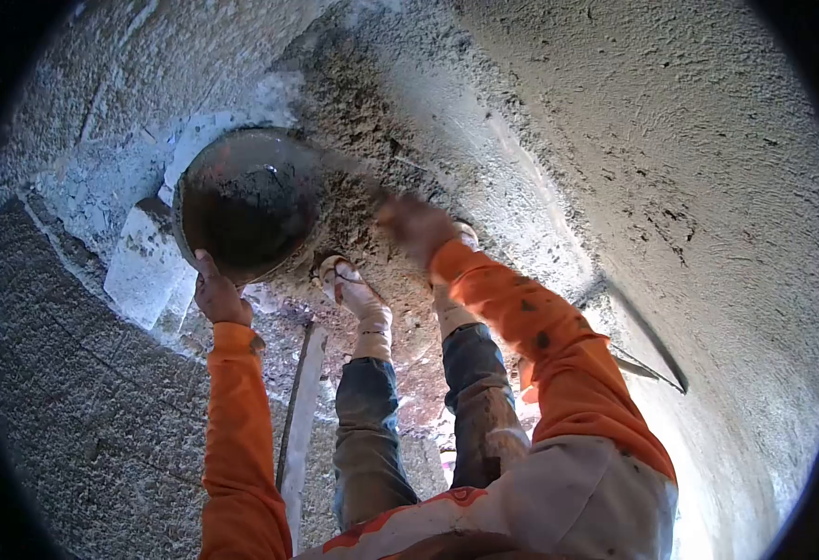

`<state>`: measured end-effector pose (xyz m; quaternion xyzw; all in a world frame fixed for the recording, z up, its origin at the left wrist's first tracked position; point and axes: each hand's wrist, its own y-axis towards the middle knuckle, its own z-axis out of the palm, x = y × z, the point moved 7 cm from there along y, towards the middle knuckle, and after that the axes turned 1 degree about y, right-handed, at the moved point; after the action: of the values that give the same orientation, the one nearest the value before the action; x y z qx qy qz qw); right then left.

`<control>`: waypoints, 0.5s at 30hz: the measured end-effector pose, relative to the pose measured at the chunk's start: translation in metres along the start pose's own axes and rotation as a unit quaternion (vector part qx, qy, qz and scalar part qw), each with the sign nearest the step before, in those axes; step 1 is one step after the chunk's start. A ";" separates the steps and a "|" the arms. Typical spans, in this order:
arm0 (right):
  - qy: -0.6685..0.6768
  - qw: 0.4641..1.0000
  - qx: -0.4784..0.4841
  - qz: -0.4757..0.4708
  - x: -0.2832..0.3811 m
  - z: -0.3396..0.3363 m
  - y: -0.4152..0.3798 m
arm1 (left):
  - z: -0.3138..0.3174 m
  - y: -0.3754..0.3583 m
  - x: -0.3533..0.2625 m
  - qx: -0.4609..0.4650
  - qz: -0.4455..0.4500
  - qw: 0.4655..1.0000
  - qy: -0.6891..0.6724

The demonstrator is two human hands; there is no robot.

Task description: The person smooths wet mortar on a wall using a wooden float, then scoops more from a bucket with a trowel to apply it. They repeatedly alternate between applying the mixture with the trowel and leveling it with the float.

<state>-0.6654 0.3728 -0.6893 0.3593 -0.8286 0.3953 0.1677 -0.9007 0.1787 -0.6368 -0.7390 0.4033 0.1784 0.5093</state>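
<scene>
My left hand (220, 291) grips the near rim of a round, dark mortar pan (182, 219), thumb up over the edge. Dark grey wet mortar (265, 191) lies inside the pan, which tilts on the rubble. To the right, my right hand (417, 229) is smeared by motion above my foot, its fingers closed around a handle. From it a blurred grey streak, apparently a trowel blade (349, 165), reaches toward the pan's right side. Loose crumbly mortar (358, 107) covers the floor beneath and beyond it.
My sandalled feet (344, 280) stand close to the pan. A long straight board (299, 411) leans beside my left leg. Pale broken slabs (144, 271) lie left of the pan. Rough plastered walls rise on the left and right (671, 140). A dark thin-edged tool (647, 341) rests against the right wall.
</scene>
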 end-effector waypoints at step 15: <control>-0.116 0.961 -0.089 0.235 -0.204 -0.066 0.028 | -0.012 0.019 0.048 -0.003 0.050 0.994 0.097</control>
<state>-0.5460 0.5302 -0.7773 0.1816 -0.9352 0.3040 0.0039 -0.8880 0.1447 -0.6762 -0.7334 0.4867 0.1319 0.4560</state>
